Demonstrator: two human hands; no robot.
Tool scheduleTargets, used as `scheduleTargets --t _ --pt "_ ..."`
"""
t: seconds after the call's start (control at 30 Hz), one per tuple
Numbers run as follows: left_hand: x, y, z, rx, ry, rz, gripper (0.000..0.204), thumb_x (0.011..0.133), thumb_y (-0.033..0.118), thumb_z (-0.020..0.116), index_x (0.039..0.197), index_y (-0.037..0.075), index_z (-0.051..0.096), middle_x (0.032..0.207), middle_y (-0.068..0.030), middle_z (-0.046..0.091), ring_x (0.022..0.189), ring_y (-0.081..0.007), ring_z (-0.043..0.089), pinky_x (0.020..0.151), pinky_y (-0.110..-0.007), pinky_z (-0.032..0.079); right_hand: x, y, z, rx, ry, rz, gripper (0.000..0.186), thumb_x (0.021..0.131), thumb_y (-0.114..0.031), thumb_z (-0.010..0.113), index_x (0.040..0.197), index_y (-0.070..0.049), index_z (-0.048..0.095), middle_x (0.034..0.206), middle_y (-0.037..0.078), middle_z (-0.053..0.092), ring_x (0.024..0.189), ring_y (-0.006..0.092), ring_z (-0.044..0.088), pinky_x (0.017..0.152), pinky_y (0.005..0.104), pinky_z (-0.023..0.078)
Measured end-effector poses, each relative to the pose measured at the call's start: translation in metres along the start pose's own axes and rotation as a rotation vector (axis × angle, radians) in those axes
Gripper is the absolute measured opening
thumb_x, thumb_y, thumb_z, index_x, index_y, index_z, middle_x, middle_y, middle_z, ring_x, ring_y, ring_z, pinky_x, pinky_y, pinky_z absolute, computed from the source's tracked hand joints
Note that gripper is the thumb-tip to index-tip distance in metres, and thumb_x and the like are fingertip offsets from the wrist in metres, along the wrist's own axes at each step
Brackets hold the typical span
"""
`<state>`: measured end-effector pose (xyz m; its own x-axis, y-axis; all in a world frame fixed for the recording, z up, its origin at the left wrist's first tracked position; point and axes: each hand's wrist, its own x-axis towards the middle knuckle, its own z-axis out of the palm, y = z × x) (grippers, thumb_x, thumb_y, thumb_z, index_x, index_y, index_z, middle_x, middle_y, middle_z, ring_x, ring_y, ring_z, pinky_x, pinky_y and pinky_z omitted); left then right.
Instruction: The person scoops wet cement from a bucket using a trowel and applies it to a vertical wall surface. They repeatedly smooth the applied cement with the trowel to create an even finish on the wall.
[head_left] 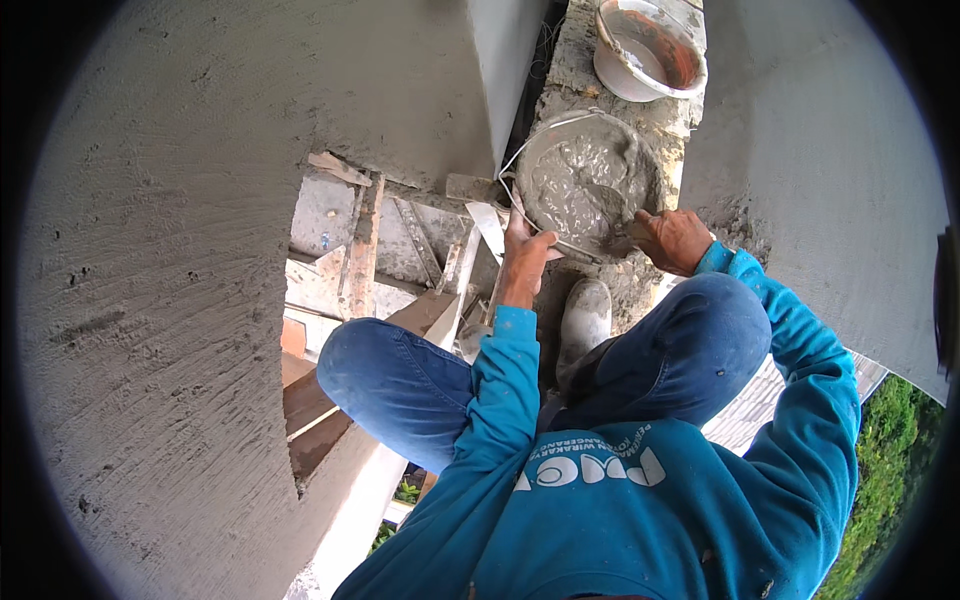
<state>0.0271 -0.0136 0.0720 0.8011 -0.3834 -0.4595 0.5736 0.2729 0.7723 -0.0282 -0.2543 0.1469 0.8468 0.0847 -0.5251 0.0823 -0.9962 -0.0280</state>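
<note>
A round bucket (652,165) of wet grey mortar (575,185) stands in front of me, its wire handle (512,160) resting along the left side. My left hand (525,260) grips the near left of the bucket, thumb over the rim and fingers along the outer wall. Just left of that hand is a pale flat piece (487,228) whose kind I cannot make out. At the bucket's near right edge my right hand (675,240) is closed, fingertips reaching the mortar. Whatever it holds is hidden by the fingers and the mortar.
Beyond the bucket stands a white basin (625,75) on the mortar-crusted ledge (560,85). Grey plastered surfaces flank me left (180,280) and right (820,180). Below left, an opening shows wooden boards (362,245). My boot (587,320) rests near the bucket; greenery (900,470) lies far below right.
</note>
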Motion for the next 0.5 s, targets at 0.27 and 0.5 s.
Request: scheduleTargets --t 0.27,0.5 --pt "-0.003 -0.001 -0.009 0.044 0.05 0.001 0.092 0.075 -0.008 0.051 0.156 0.013 0.014 0.134 -0.0168 0.053 0.111 -0.0275 0.061 0.078 -0.039 0.059 -0.039 0.022 -0.062 0.008 0.203 0.047 0.035 0.086 -0.028 0.068 0.117 -0.013 0.062 0.09 0.016 0.068 0.083 0.0374 0.066 0.074 0.0476 0.052" --pt "0.002 -0.008 0.002 0.069 0.009 -0.003 0.094 0.074 -0.014 0.047 0.157 0.015 0.014 0.143 -0.0153 0.046 0.118 -0.0284 0.058 0.076 -0.039 0.06 0.017 0.031 0.036 -0.134 0.229 0.021 0.038 0.09 -0.028 0.06 0.12 -0.007 0.054 0.085 0.02 0.064 0.075 0.0366 0.066 0.067 0.0475 0.052"
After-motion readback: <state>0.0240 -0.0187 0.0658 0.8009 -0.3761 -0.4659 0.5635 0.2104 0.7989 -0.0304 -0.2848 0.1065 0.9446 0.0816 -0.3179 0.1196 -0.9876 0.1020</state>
